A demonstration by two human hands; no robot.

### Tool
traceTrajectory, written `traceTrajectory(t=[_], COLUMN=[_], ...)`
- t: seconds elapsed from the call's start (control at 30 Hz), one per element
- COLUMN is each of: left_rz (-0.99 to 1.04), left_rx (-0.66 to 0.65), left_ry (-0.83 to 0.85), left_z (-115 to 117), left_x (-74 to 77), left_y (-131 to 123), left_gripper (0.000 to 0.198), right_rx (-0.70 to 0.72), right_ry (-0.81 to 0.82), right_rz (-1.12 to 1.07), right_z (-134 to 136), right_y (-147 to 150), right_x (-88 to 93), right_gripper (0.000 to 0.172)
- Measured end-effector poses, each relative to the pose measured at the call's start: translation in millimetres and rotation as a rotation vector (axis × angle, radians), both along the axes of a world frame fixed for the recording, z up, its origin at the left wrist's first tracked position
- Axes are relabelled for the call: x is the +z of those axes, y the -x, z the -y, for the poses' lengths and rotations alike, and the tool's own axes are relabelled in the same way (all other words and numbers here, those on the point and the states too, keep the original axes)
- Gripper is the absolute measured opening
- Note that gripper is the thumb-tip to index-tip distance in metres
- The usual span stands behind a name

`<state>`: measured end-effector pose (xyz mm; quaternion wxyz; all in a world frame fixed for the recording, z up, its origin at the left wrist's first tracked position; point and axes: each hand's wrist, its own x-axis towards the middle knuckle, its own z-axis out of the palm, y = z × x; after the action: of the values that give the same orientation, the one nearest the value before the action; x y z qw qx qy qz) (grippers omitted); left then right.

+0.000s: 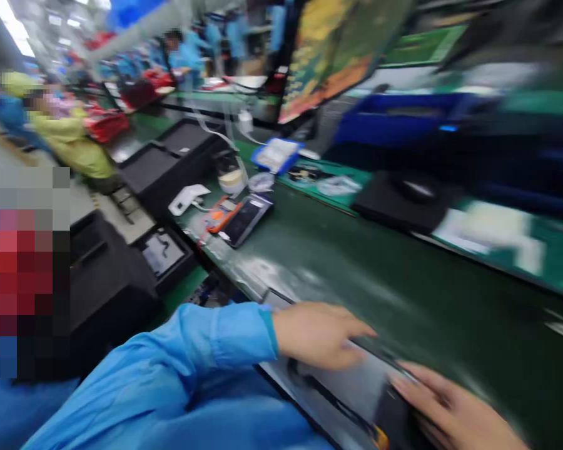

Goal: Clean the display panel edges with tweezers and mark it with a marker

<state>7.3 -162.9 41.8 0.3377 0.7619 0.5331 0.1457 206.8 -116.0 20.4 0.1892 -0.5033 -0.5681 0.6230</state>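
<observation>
A flat grey panel [356, 378] with a dark frame lies at the near edge of the bench, in front of my body. A black cable [331, 400] with a yellow bit at its end runs across it. My left hand [321, 334] rests over the panel's far side, its fingers stretched out and apart. At the panel's right end, my right hand [455, 403] has its fingers closed around the edge, beside a dark block-like part [396, 415]. Motion blur softens both hands, and the undersides of the right fingers are hidden.
An orange multimeter [223, 214] and a dark phone-like device [247, 219] lie further up the green bench [338, 250]. Black foam trays [169, 156] stand at the left. A black pad [403, 200], a blue bin [398, 119] and a lit screen [333, 50] are behind. Co-workers sit far left.
</observation>
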Motion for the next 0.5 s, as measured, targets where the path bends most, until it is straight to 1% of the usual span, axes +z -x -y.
traceTrajectory(t=[0.03, 0.07, 0.1, 0.17, 0.2, 0.3, 0.4, 0.5], left_rz=[-0.003, -0.015, -0.034, -0.038, -0.032, -0.035, -0.078, -0.095], left_rx=[0.018, 0.04, 0.067, 0.072, 0.055, -0.005, -0.025, -0.017], left_ry=[0.012, 0.013, 0.016, 0.041, 0.055, 0.065, 0.06, 0.053], left_z=[1, 2, 1, -2, -3, -2, -3, -13], left_x=[-1.1, -2.3, -4.1, -9.1, -11.8, -17.4, -19.3, -18.9], left_y=[-3, -5, -6, -6, -7, -12, -15, -14], left_gripper=[0.049, 0.045, 0.043, 0.038, 0.035, 0.028, 0.028, 0.03], right_rx=[0.028, 0.045, 0.031, 0.027, 0.031, -0.016, -0.044, -0.074], right_ry=[0.102, 0.164, 0.17, 0.148, 0.124, 0.112, 0.083, 0.019], right_rz=[0.033, 0.033, 0.029, 0.013, 0.012, 0.017, 0.011, 0.02], right_z=[4, 7, 8, 7, 7, 10, 16, 14], right_y=[-5, -9, -11, -14, -15, -17, -20, -24], right_x=[-0.6, -1.1, -1.8, -4.5, -5.9, -8.7, -10.7, -14.0], right_gripper=[0.041, 0.04, 0.042, 0.042, 0.042, 0.037, 0.037, 0.041])
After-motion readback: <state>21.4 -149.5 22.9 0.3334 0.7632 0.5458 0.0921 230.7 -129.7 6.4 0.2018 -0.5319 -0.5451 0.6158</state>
